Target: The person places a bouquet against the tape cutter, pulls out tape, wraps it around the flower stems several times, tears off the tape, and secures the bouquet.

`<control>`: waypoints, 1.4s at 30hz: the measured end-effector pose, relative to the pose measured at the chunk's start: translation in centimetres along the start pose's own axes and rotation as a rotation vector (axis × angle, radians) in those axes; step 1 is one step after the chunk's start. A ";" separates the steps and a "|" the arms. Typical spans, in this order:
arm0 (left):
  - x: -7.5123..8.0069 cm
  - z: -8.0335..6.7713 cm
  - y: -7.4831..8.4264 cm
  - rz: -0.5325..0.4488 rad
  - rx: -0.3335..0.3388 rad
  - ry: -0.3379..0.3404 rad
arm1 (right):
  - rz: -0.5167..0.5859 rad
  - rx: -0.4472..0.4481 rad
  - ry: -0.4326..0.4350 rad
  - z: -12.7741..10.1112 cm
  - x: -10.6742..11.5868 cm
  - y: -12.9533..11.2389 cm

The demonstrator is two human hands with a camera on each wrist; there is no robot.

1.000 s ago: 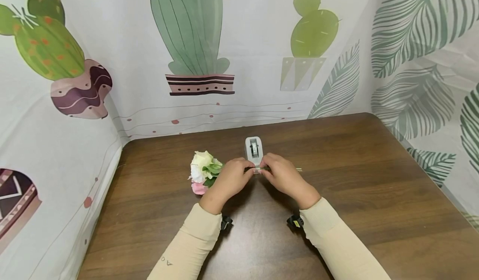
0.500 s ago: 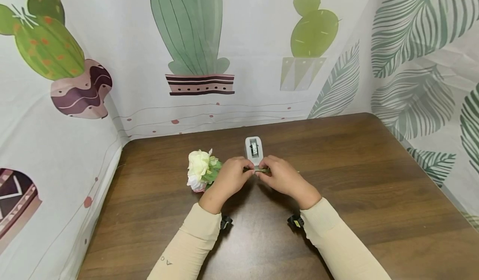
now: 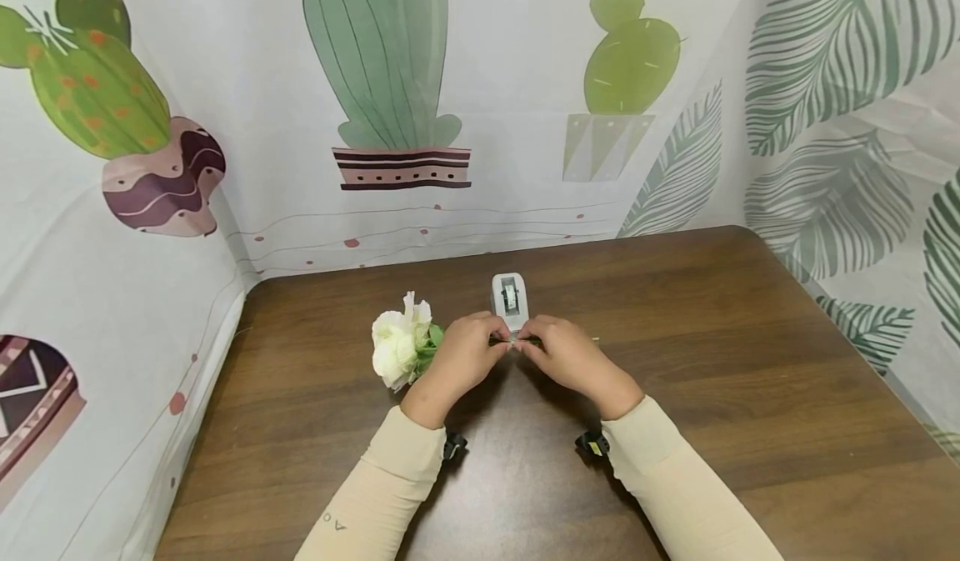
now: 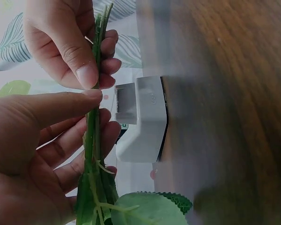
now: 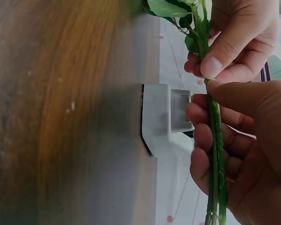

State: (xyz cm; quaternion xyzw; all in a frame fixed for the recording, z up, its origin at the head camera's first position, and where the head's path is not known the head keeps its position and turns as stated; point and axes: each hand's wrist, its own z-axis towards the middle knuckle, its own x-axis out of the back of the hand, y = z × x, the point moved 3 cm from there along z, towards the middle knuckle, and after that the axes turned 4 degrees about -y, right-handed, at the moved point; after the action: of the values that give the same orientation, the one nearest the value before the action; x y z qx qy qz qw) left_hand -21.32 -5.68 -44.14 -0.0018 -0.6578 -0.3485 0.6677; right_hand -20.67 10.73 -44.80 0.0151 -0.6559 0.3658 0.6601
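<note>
Both hands are bunched together over the middle of the brown table [image 3: 712,361], right in front of the little white tape dispenser [image 3: 510,298]. The left hand [image 3: 467,353] has thumb and fingers curled round the green stems [image 4: 92,136] of a small flower bunch [image 3: 399,348], and the right hand [image 3: 564,354] pinches the same stems just beside it, thumb tips nearly touching. The white blooms stick out past the left hand, just off the tabletop as far as I can tell.

Writing: there's some embossed lettering on the dispenser's side in the wrist views, too small and blurry to read. A faint mark on the left sleeve [image 3: 375,503] looks like "A O", not sure. Most of the stems are hidden by fingers, and the table looks smeared in both wrist views.
</note>
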 end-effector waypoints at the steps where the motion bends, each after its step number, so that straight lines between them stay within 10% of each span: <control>1: 0.0 0.0 0.0 0.002 0.000 0.003 | 0.000 -0.001 0.001 0.0 0.0 0.0; 22: -0.1 0.0 0.1 0.011 0.037 -0.117 | -0.051 0.035 0.060 -0.1 -0.1 0.1; 42: 0.4 -0.2 0.5 0.000 -0.015 -0.052 | -0.053 0.046 0.091 -0.3 0.6 -0.2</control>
State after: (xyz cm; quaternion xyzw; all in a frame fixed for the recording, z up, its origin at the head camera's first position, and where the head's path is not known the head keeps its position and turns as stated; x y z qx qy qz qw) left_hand -20.96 -5.58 -43.56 -0.0160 -0.6723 -0.3533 0.6503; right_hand -20.43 11.00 -44.24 0.0308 -0.6159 0.3636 0.6982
